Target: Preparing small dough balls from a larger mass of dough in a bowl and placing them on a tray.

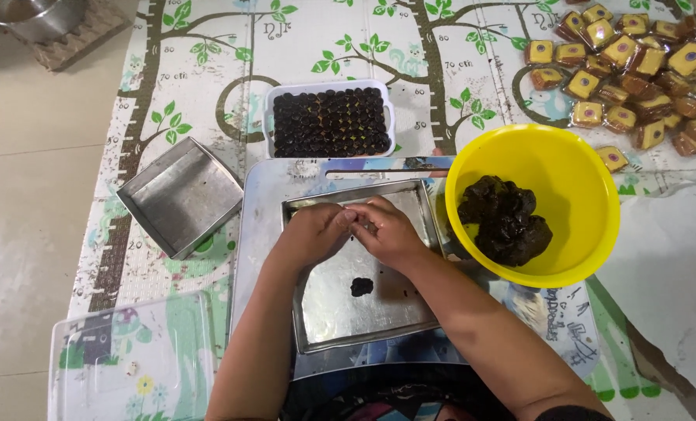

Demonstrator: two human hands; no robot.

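Together, we record our left hand (pixel 313 232) and right hand (pixel 387 231) meeting fingertip to fingertip above a shallow metal tray (pixel 410 312); the fingers are drawn narrow around something small between them, which we cannot make out. On the tray floor, below the hands, lies one small dark lump (pixel 361 286), apart from both. The tray rests on a pale cutting board (pixel 258 226) laid on a tree-printed play mat (pixel 208 70). Just right of the tray, touching the board's edge, stands a yellow bowl (pixel 566 171) holding a large mass of dark dough (pixel 505 221). Beyond the board sits a white rectangular tub (pixel 274 101) packed with rows of dark round pieces (pixel 330 121). To the left, an empty square metal tin (pixel 180 197) lies tilted at an angle. At lower left, a clear plastic lid (pixel 130 359). At upper right, a heap of wrapped square cakes (pixel 636 74). At upper left, a metal pot (pixel 40 15) on a woven trivet (pixel 83 39).
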